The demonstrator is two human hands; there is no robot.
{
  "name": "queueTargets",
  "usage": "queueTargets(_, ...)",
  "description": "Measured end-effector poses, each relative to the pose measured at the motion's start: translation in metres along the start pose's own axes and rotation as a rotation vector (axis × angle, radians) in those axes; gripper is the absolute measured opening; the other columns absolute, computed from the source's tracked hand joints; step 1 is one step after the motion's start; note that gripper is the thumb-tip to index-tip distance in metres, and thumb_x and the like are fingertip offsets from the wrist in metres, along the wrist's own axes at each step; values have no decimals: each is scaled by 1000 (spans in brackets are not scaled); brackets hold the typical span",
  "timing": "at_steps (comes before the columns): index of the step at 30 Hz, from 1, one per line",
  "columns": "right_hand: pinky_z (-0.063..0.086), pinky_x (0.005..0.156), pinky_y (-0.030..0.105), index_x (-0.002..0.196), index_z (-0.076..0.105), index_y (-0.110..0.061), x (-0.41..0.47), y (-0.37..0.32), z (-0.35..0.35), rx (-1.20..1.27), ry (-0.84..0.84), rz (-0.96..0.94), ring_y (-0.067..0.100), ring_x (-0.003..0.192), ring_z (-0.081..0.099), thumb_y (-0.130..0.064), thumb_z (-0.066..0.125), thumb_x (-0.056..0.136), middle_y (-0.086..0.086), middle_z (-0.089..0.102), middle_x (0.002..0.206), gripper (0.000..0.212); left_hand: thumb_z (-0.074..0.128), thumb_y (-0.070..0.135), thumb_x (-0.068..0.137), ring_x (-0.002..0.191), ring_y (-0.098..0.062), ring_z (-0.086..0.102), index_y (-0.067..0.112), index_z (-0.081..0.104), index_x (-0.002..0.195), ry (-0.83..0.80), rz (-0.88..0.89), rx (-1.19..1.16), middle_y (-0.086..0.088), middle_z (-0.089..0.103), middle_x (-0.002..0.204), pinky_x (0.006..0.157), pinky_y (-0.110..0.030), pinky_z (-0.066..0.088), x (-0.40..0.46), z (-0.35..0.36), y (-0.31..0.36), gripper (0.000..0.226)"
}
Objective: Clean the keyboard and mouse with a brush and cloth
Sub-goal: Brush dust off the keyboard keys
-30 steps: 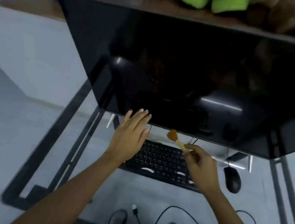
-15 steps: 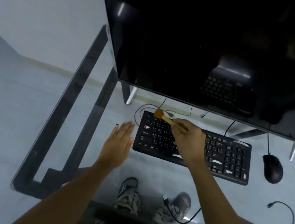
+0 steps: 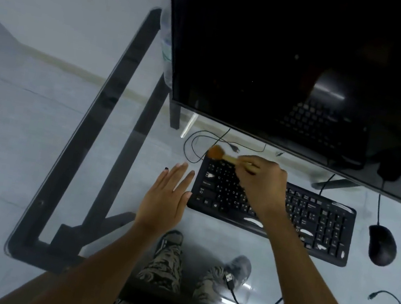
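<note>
Head cam: my right hand [image 3: 264, 186] pinches the brush [image 3: 222, 154], bristles at the keyboard [image 3: 310, 218] far-left corner, left hand [image 3: 169, 197] flat w/ fingers apart just beside it; risk: kbd sliding on the glass desk [image 3: 104, 215] if unbraced, no cloth seen, mouse [image 3: 381, 244] untouched.

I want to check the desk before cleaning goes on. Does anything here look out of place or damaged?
Yes. A loose USB plug lies unconnected at the near edge of the glass desk. The keyboard sits askew, and several keys on it carry pale, worn-looking patches.
</note>
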State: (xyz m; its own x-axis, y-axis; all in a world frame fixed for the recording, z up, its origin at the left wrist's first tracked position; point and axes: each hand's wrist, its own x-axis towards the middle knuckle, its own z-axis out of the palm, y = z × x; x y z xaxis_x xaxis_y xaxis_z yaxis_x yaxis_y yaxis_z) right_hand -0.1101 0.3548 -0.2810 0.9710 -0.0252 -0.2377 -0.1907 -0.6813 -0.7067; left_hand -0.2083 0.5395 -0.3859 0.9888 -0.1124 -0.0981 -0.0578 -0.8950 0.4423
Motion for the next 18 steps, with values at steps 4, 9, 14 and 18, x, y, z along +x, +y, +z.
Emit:
queueTargets(4,49,44,16,98,75,-14,3,-1,-6,75,-6,16,19,50,65,-14,68,85,0,71,69,15,15,36,102,144,-21,23,11,39,144,15,9,-2,-10,34,152,118,-38,16,1,0,1,54)
queueTargets(9,49,44,20,98,74,-13,4,2,-6,-71,87,-6,18,48,60,-13,66,85,1,69,68,15,19,36,102,144,-21,24,10,39,144,27,12,-8,-10,35,152,119,-38,16,0,1,-1,53)
queueTargets(14,52,46,18,99,75,-16,-2,9,-10,11,37,27,17,48,63,-15,67,86,1,70,68,15,21,32,102,143,-22,25,10,40,143,44,18,-13,-10,36,151,118,-39,18,0,2,-1,50)
queueTargets(18,38,41,7,95,76,-16,-14,15,-22,-97,8,-42,3,40,52,-12,68,82,-3,72,73,16,22,29,101,144,-21,24,10,40,143,53,5,-5,-10,35,152,119,-38,16,0,2,0,49)
